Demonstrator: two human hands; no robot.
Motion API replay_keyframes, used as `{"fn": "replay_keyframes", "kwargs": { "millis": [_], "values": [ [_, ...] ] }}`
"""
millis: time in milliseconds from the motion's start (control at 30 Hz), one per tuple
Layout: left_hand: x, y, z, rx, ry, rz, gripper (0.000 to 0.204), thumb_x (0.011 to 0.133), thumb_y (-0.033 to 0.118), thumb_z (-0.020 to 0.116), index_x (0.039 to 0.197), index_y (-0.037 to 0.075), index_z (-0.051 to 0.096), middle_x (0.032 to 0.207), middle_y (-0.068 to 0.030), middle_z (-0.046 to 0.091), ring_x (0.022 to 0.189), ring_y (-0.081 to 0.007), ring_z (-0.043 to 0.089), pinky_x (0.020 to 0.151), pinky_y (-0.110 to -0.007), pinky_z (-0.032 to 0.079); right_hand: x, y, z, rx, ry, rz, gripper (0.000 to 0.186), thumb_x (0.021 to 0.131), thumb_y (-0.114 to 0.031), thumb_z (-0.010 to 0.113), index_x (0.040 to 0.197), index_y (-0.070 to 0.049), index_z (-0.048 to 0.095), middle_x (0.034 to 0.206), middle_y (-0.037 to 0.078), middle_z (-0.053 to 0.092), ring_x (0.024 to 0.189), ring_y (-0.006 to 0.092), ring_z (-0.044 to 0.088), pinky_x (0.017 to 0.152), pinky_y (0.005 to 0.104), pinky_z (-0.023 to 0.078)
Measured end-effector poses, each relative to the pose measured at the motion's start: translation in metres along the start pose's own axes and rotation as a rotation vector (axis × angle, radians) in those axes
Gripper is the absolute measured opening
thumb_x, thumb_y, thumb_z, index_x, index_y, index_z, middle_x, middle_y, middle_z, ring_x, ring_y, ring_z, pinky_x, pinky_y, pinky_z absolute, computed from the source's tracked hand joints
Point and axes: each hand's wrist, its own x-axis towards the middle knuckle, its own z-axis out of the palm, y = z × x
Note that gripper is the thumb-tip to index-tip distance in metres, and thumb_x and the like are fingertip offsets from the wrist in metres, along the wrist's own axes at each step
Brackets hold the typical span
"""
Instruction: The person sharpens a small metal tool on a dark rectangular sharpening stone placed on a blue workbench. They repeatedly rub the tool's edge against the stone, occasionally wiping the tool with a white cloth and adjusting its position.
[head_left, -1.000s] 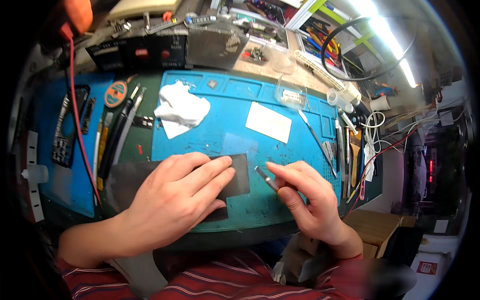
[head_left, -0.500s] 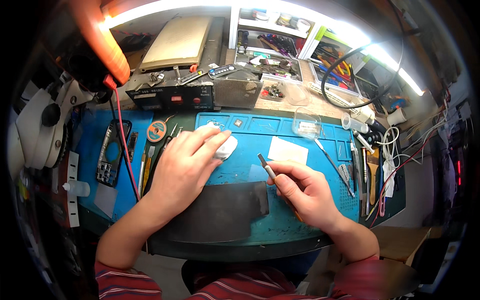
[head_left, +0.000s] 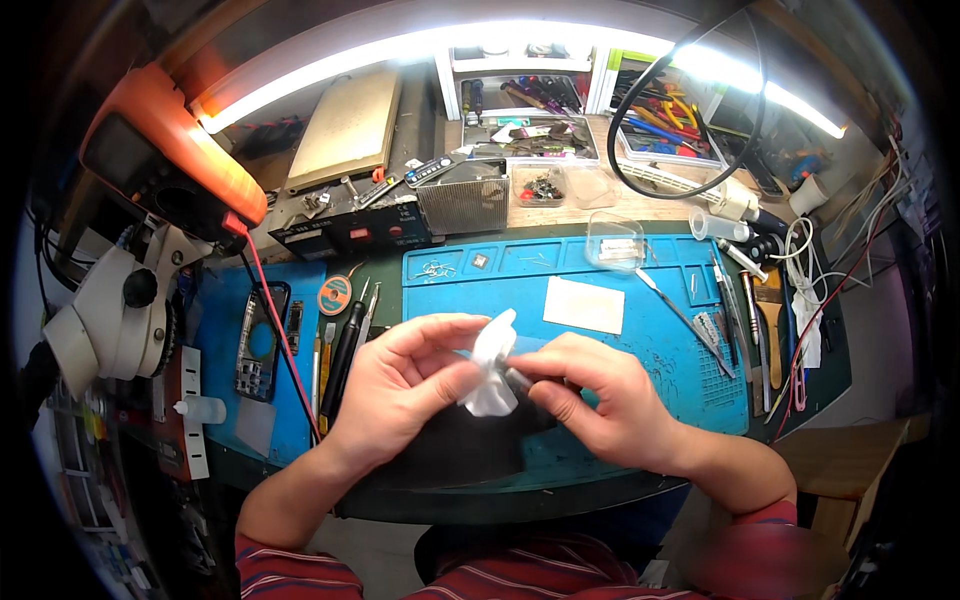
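Observation:
Above the middle of the blue work mat (head_left: 660,400), my left hand (head_left: 395,385) pinches a crumpled white tissue (head_left: 491,360) between thumb and fingers. Close against it, my right hand (head_left: 610,405) grips a slim scraper (head_left: 520,380) with a metal collar; its flat blade is hidden at the tissue. Both hands meet over a dark flat sheet (head_left: 450,455) lying at the mat's near edge. Beyond the right hand a pale rectangular card (head_left: 583,304) rests on the mat.
At the left lie a phone frame (head_left: 262,340), a solder wick spool (head_left: 335,294) and several slim tools. A microscope (head_left: 110,300) and an orange multimeter (head_left: 180,150) crowd that side. A heating plate (head_left: 345,130) stands behind. Tweezers, a brush (head_left: 768,330) and cables line the right.
My left hand has lifted the tissue off the mat and brought it toward me. My right hand has turned the scraper in to meet it. The view has shifted slightly.

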Motion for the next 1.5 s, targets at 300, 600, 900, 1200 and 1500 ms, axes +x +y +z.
{"fn": "replay_keyframes", "kwargs": {
  "millis": [300,600,900,1200,1500],
  "values": [
    [-0.01,-0.001,0.007,0.154,0.226,0.221,0.024,0.104,-0.001,0.077,0.124,0.001,0.065,0.112,-0.0082,0.078,0.095,-0.011,0.076,0.084,-0.027,0.061,-0.003,-0.006,0.007,-0.081,-0.007,-0.087,0.029,0.1,-0.001,0.075,0.129,0.0,0.073,0.109,0.015,0.073,0.095,0.0323,0.073,0.083,0.0397,0.06],
    [-0.019,0.003,0.011,0.288,0.02,0.171,0.017,0.107,0.005,0.076,0.121,-0.003,0.079,0.119,-0.0073,0.075,0.1,-0.0101,0.069,0.083,-0.025,0.056,-0.006,-0.009,0.002,0.197,-0.044,0.072,0.028,0.106,-0.006,0.074,0.133,-0.001,0.073,0.114,0.013,0.077,0.098,0.0224,0.076,0.084,0.0353,0.061],
    [-0.021,-0.008,0.013,0.424,0.077,0.317,0.015,0.096,0.003,0.086,0.11,0.0,0.082,0.104,-0.0096,0.076,0.094,-0.0173,0.072,0.08,-0.03,0.057,-0.01,-0.01,0.008,0.319,-0.093,0.17,0.027,0.105,-0.009,0.078,0.13,0.001,0.075,0.116,0.013,0.081,0.095,0.018,0.078,0.083,0.032,0.063],
    [-0.02,-0.009,0.014,0.528,0.079,0.413,0.019,0.091,0.0,0.088,0.109,-0.001,0.082,0.101,-0.0104,0.077,0.089,-0.0183,0.074,0.075,-0.03,0.058,-0.012,-0.009,0.01,0.32,-0.09,0.173,0.025,0.102,-0.009,0.081,0.125,0.0,0.075,0.119,0.015,0.081,0.102,0.0244,0.081,0.087,0.035,0.064],
    [-0.019,-0.006,0.014,0.596,0.052,0.473,0.021,0.09,0.0,0.089,0.11,0.002,0.083,0.102,-0.0096,0.078,0.09,-0.0196,0.076,0.076,-0.031,0.06,-0.011,-0.008,0.009,0.273,-0.085,0.137,0.025,0.101,-0.009,0.082,0.124,-0.001,0.075,0.117,0.014,0.08,0.102,0.0269,0.08,0.087,0.0357,0.064]
  ]
}}
